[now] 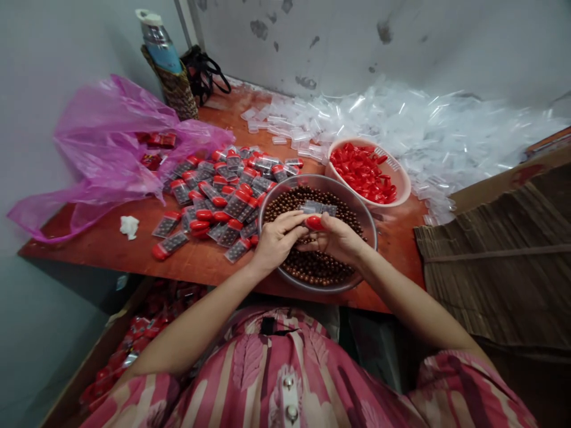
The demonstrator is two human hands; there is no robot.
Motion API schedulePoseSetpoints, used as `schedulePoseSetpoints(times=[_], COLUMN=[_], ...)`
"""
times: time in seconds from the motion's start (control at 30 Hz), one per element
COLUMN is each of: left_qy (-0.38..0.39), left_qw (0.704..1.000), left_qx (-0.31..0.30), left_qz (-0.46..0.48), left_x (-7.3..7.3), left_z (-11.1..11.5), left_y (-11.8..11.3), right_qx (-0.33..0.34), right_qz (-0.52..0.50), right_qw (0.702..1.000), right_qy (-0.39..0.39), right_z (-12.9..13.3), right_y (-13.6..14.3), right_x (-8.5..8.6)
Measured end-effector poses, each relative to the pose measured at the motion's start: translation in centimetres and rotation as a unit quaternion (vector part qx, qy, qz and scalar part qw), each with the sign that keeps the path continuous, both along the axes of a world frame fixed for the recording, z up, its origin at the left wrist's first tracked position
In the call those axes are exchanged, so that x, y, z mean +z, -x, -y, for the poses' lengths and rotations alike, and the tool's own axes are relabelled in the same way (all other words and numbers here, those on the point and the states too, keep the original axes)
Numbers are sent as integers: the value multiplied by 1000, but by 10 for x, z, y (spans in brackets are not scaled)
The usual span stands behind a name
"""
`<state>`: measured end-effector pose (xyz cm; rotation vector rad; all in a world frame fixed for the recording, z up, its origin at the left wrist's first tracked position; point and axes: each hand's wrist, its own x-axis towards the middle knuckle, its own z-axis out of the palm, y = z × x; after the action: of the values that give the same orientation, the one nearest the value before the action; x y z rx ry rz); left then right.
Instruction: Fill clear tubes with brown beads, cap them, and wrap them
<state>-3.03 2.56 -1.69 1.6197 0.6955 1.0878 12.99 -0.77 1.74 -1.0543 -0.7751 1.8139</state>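
Note:
Both hands meet over a metal bowl [373, 238] full of small brown balls [312, 274]. A red plastic cap [314, 222] is between the fingertips of my left hand [280, 238] and my right hand [336, 238]. My right thumb presses on the cap's right end, while my left fingers are closed at its left end. Just beyond the fingers are clear plastic cases [319, 208]; whether they are held or lie on the balls, I cannot tell. Left of the bowl is a heap of filled clear cases with red caps [227, 196].
A pink basket [404, 190] of red caps [361, 172] stands behind the bowl. Empty clear cases [379, 113] pile along the wall. Stacked cardboard [495, 255] is at right. A pink plastic bag [102, 137], a flask [163, 53] and crumpled tissue [129, 227] are at left.

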Motion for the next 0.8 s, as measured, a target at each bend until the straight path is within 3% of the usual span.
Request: schedulePoseSetpoints(times=[0.07,0.13,0.2,0.27,0.37,0.47,0.57,0.67,0.8], left_qy=[5,6,-7,-56,-131,-157,-154,-162,-172], left_qw=[1000,998,992,981,962,961,968,966,960], left_qx=[14,59,124,183,238,221,171,159,167], left_qz=[14,23,21,15,-15,-58,-99,-128,-146], left_x=[6,14,22,27,27,19,4,-8,-14], left_z=[-4,-16,-38,-62,-82,-70,-43,-27,-25], left_y=[1,7,18,32,47,44,30,17,13], right_qx=[15,-17,-52,-44,38,130,186,220,189], right_qz=[49,142,284,442,623,733,792,814,817], right_qw=[998,985,946,874,733,600,509,463,471], right_qy=[-38,-92,-146,-198,-270,-294,-281,-273,-274], right_z=[-4,-9,-16,-22,-32,-43,-57,-66,-55], right_y=[-16,-37,-57,-70,-74,-64,-51,-48,-57], right_x=[6,11,12,8,-2,-12,-19,-20,-4])
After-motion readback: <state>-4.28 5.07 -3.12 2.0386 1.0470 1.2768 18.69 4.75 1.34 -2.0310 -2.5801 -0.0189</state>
